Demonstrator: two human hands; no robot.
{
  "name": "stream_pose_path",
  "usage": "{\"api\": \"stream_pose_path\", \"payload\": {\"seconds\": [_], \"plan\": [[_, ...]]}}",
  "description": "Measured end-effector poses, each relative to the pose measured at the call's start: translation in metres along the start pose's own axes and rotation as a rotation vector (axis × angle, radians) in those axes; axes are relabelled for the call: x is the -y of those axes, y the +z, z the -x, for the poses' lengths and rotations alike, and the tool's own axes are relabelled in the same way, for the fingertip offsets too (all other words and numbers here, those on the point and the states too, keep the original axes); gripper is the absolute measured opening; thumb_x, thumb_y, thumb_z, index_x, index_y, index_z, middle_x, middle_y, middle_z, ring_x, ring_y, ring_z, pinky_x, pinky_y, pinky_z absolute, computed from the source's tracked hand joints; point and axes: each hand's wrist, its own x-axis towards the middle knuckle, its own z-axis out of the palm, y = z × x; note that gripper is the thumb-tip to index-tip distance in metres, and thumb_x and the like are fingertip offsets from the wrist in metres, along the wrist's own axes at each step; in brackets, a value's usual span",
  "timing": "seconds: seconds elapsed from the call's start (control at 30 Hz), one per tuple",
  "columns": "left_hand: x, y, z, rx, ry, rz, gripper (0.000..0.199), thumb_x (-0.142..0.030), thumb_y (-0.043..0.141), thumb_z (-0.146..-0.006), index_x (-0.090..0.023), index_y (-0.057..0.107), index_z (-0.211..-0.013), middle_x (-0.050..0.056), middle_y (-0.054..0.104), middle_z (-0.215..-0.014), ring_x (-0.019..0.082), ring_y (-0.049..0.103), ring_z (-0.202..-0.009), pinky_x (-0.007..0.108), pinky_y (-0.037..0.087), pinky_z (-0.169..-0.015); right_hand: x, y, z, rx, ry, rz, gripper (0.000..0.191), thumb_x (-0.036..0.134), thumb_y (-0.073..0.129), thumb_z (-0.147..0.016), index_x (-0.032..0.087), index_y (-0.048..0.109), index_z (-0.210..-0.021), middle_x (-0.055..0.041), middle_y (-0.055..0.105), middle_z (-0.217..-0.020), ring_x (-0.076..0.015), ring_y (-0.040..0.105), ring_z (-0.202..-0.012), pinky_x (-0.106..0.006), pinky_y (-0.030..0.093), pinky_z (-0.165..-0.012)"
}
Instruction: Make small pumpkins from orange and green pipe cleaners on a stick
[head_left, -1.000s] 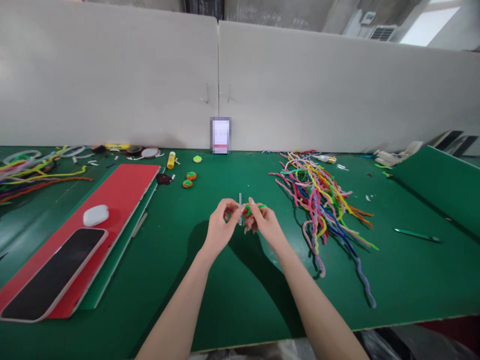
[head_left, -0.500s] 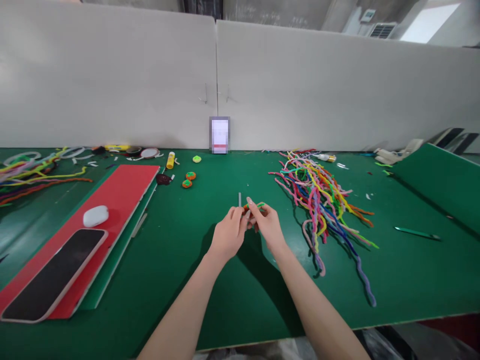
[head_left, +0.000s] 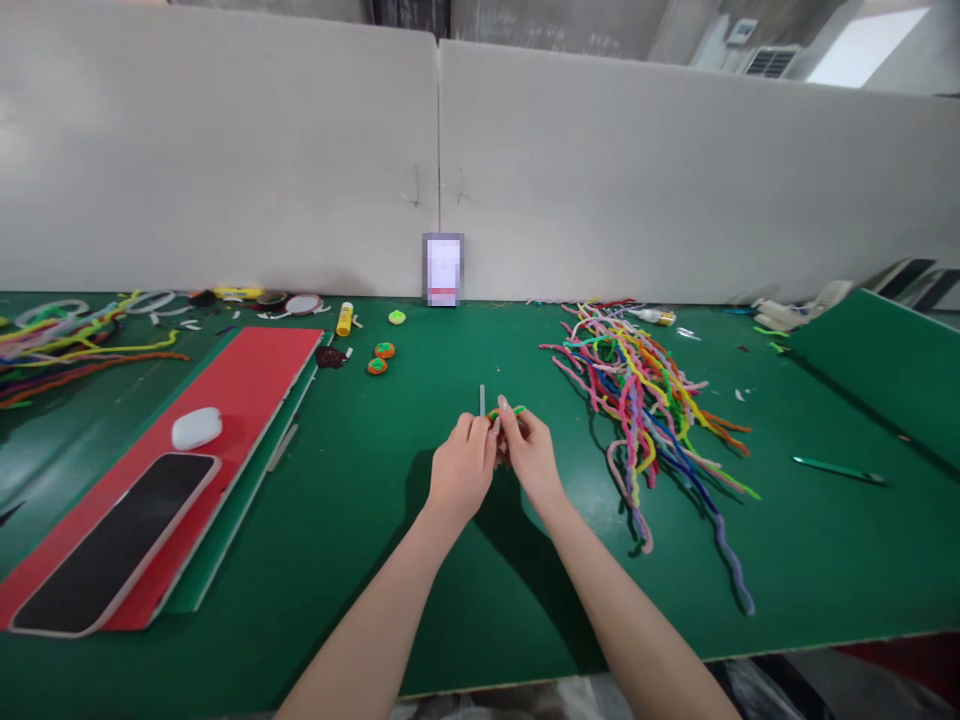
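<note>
Left hand [head_left: 463,462] and right hand [head_left: 531,455]: both pinching small orange-and-green fuzzy piece [head_left: 519,409] | location: between fingertips, beside slim grey strip [head_left: 482,398] | two-sided grip likely steadies something so small

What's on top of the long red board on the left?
A white rounded case and a black-screened phone with a pale pink edge lie on it. The red surface directly beneath them is covered.

White panels [head_left: 675,180], green table [head_left: 360,530]
</note>
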Motion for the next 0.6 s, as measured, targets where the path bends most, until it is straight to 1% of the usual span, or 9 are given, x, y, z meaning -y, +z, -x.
{"api": "stream_pose_path", "payload": {"seconds": [0.13,0.33,0.47,0.6], "plan": [[0.0005,0.0005,-0.0011,-0.021,-0.034,-0.007,0.026,-0.028,0.024,-0.090,-0.019,0.047,-0.083,0.003,0.051,-0.079,0.014,0.050,-0.064,0.022,0.030,-0.048,-0.0007,-0.0010,-0.0001,0.000,-0.010,0.075,0.041,0.052,0.048,-0.076,0.018,0.045,-0.054,0.0049,0.040,-0.040,-0.0075,0.039,-0.030,-0.020,0.029,-0.029],[0.0015,-0.0017,-0.0026,-0.040,-0.109,0.096,0.024,-0.028,0.026,-0.090,-0.019,0.046,-0.080,0.002,0.051,-0.078,0.013,0.050,-0.064,0.023,0.032,-0.051,-0.0006,-0.0012,0.0008,0.027,-0.028,0.086,0.040,0.053,0.048,-0.076,0.016,0.052,-0.058,0.0038,0.044,-0.042,-0.0085,0.044,-0.033,-0.020,0.035,-0.034],[0.0011,-0.0033,-0.0029,-0.065,-0.142,0.173,0.023,-0.026,0.029,-0.089,-0.019,0.044,-0.073,0.001,0.050,-0.072,0.012,0.048,-0.064,0.023,0.033,-0.055,0.0003,0.0002,0.0016,0.003,-0.050,0.105,0.040,0.052,0.049,-0.075,0.016,0.053,-0.058,0.0040,0.046,-0.041,-0.0084,0.044,-0.033,-0.021,0.035,-0.035],[0.0004,-0.0052,-0.0040,-0.082,-0.193,0.305,0.027,-0.027,0.031,-0.088,-0.019,0.038,-0.063,-0.002,0.046,-0.062,0.010,0.044,-0.057,0.022,0.031,-0.053,0.0024,0.0016,0.0045,-0.015,-0.091,0.150,0.039,0.047,0.048,-0.078,0.016,0.051,-0.054,0.0030,0.048,-0.042,-0.0087,0.046,-0.035,-0.020,0.036,-0.038]]}}
